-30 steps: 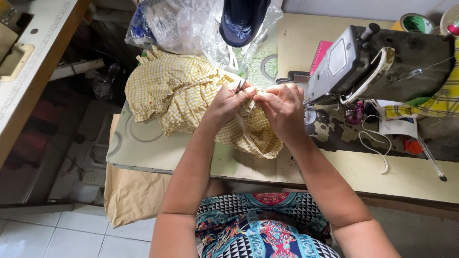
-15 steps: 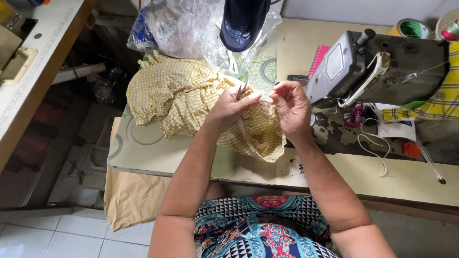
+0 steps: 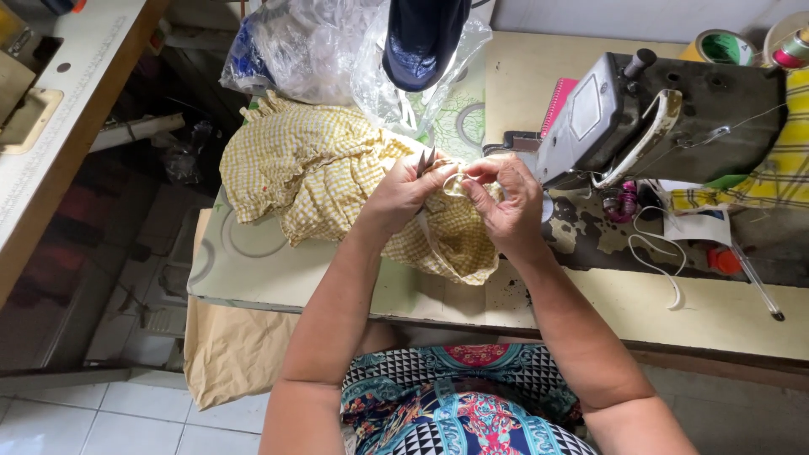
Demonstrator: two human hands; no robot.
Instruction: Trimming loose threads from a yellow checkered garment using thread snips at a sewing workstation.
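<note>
Pulled apart a little since the earlier frame, and lifted slightly off the yellow checked cloth (image 3: pixel 320 181) heaped at centre left on the table (image 3: pixel 253 270). Curled the left hand (image 3: pixel 403 195) tight about small snips (image 3: pixel 425 160), tips jutting upward just past the knuckles. Pinched a pale loop (image 3: pixel 455 181) at centre frame between thumb and forefinger of the right hand (image 3: pixel 510 206), other fingers folded; could not tell thread from elastic. Worked just beside the sewing machine (image 3: pixel 666 126) at upper right. Risked, by judgement, nicking the cloth or a fingertip, with blades so near the loop and fabric bunched underneath; risked also losing the loop through too light a pinch.
</note>
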